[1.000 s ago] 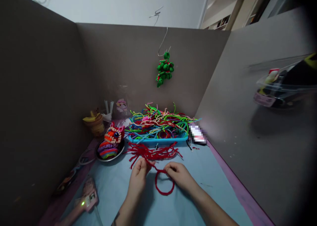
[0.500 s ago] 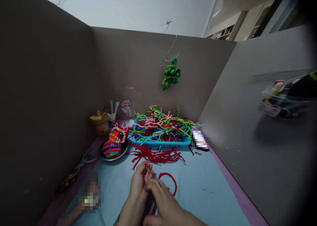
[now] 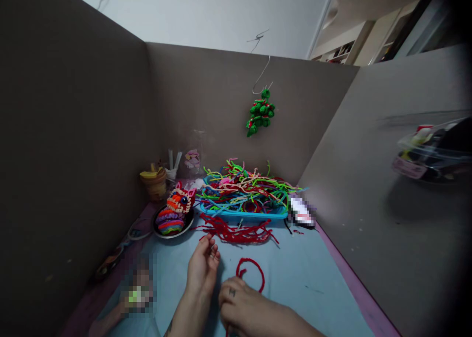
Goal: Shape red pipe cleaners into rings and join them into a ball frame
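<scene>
My right hand (image 3: 241, 303) is closed on a red pipe cleaner (image 3: 263, 275). One end bends into an open ring beyond my knuckles, and another bit shows below my fingers at the bottom edge. To its left, my left hand (image 3: 203, 264) is held with its palm turned inward and its fingers loosely curled and apart; I see nothing in it. Its fingertips are close to a loose pile of red pipe cleaners (image 3: 239, 232) on the blue mat (image 3: 295, 273). Whether they touch the pile I cannot tell.
Behind the pile, a blue tray (image 3: 243, 213) overflows with multicoloured pipe cleaners. A metal bowl (image 3: 173, 235) holds a colourful animal figure (image 3: 177, 206). A pot (image 3: 154, 182) stands at the back left. A green ornament (image 3: 261, 113) hangs on the grey partition (image 3: 206, 91).
My hands have moved apart: the left has shifted up and left toward the red pile, while the right has drawn down, its fingers closing on the red pipe cleaner. The view has shifted slightly.
</scene>
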Demonstrator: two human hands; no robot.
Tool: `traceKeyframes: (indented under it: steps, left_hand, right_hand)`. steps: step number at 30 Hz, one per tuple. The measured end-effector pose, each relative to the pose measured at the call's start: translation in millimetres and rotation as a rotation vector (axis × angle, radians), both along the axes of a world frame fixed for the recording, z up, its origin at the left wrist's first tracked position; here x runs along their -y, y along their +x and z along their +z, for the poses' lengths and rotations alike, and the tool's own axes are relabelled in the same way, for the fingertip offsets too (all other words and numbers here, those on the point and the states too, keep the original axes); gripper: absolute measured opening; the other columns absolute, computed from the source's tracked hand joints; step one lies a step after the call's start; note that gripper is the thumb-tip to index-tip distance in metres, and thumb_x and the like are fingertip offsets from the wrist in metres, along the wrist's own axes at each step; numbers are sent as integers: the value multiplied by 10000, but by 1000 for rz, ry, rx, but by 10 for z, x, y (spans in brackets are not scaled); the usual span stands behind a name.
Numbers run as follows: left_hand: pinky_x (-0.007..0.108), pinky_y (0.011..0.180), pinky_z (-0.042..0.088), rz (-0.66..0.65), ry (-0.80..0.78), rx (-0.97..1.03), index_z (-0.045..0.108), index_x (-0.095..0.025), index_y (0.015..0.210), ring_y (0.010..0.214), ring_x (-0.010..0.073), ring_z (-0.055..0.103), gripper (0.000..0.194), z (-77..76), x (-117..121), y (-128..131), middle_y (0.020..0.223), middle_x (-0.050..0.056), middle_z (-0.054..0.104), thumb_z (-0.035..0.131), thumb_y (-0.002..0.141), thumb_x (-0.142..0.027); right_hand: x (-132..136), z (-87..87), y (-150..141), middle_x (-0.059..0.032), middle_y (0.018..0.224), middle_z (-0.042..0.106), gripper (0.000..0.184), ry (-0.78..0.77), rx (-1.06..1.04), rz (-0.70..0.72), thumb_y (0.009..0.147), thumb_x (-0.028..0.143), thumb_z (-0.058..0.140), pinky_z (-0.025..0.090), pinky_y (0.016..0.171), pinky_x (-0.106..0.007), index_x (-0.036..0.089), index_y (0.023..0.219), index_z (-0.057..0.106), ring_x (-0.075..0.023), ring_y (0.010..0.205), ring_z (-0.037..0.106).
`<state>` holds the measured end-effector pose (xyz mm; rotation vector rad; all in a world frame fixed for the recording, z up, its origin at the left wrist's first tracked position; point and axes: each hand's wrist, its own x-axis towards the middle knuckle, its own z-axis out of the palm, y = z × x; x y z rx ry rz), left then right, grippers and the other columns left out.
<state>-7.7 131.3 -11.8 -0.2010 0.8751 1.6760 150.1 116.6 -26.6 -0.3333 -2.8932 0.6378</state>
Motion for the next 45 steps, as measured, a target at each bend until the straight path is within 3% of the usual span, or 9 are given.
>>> traceKeyframes:
  steps: [4, 7, 12, 18, 23, 30, 38, 41, 45]
  left_hand:
    - [187, 606, 505, -47, 133, -156, 662, -153, 909, 712, 109, 662, 225, 23, 25, -2, 882, 60, 700, 598, 745, -13]
    - [249, 797, 498, -236, 289, -224, 673, -190, 1042, 1047, 205, 622, 404, 30, 92, 192, 1187, 101, 649, 716, 662, -56]
    - [341, 884, 466, -286, 346, -231, 697, -145, 967, 1109, 281, 580, 314, 18, 118, 327, 1115, 140, 679, 713, 738, -359]
    - [259, 671, 520, 60, 195, -110, 637, -157, 822, 688, 110, 623, 192, 94, 21, -80, 801, 30, 648, 465, 909, -157]
    - [135, 372, 343, -16, 165, 50, 575, -130, 799, 369, 17, 354, 231, 138, 39, -106, 584, -52, 432, 388, 936, -123]
    - [115, 288, 205, -48, 152, 93, 548, -139, 796, 339, 5, 290, 226, 126, 45, -91, 595, -55, 385, 379, 944, -157]
    - [220, 586, 514, -117, 100, -75, 649, -152, 962, 741, 133, 654, 165, 69, 41, 84, 970, 101, 668, 500, 891, -158]
    - [312, 787, 512, -221, 192, -81, 684, -200, 1006, 1067, 226, 610, 193, 40, 57, 151, 1216, 116, 618, 561, 859, -229]
    - [316, 841, 472, -310, 167, -80, 685, -251, 1064, 1131, 220, 568, 257, -54, 16, 182, 1270, 79, 596, 586, 831, -293]
  right_hand:
    - [-242, 479, 115, -37, 836, 606, 135, -211, -397, -431, 892, 194, 415, 442, 742, -276, 210, 854, 544, -166, 795, 552]
    - [-358, 574, 56, -28, 780, 610, 133, -222, -526, -761, 889, 226, 428, 431, 667, -262, 208, 824, 542, -163, 720, 558]
    - [-381, 394, -97, -34, 925, 661, 190, -238, -352, -650, 807, 142, 512, 442, 743, -269, 209, 961, 599, -172, 830, 593]
    - [-839, 268, 9, -58, 879, 651, 188, -30, -318, -859, 883, 196, 466, 434, 793, -295, 182, 880, 654, -189, 864, 581]
    - [-1114, 184, -166, -83, 950, 653, 162, 197, 100, -633, 849, 162, 525, 400, 834, -315, 189, 901, 675, -222, 965, 537]
    - [-1195, 169, -114, -69, 903, 623, 97, 208, 100, -684, 813, 166, 543, 385, 786, -286, 177, 845, 634, -199, 900, 546]
    - [-1205, 503, 87, -38, 874, 622, 191, 197, -103, -742, 890, 221, 450, 383, 711, -245, 204, 893, 640, -158, 816, 571]
    - [-1127, 582, 48, -42, 847, 642, 163, 240, 71, -715, 868, 207, 490, 365, 653, -248, 216, 847, 651, -170, 781, 584]
    - [-1020, 661, 34, -60, 875, 646, 187, 316, 22, -794, 898, 215, 453, 364, 683, -256, 207, 893, 639, -184, 833, 590]
